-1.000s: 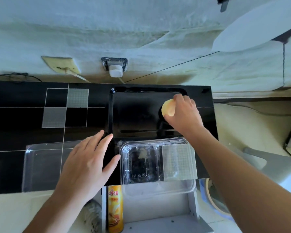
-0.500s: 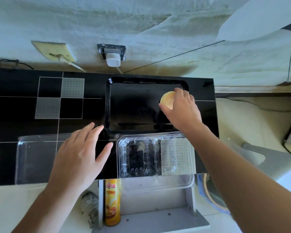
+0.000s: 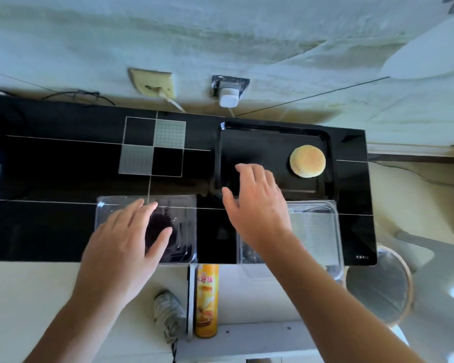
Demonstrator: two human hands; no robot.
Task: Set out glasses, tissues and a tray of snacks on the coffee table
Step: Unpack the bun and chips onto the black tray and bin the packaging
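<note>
- Bun (image 3: 307,161) flat in the right end of the black tray (image 3: 273,127), free of both hands, with bare tray floor to its left.
- Tray at the back right of the black table (image 3: 63,166), long axis running left to right, parallel to the table's front edge.
- Right hand (image 3: 257,205) empty, fingers spread, hovering over the tray's near left part; bun off to its right and a little farther back, near but not touching.
- Clear box (image 3: 312,231) directly under the right wrist and forearm, just in front of the tray, partly overhanging the table edge; contents unclear through glare.
- Left hand (image 3: 126,239) empty, fingers apart, palm down over the clear lid (image 3: 176,231) at front centre; touching or just above, cannot tell.
- Likely next: another snack from box to tray. Right hand nearer to both, so a short pull back toward the body, then forward again.
- Can (image 3: 207,299) on the shelf below the table edge, between the two forearms.
- No glasses or tissues in view.
</note>
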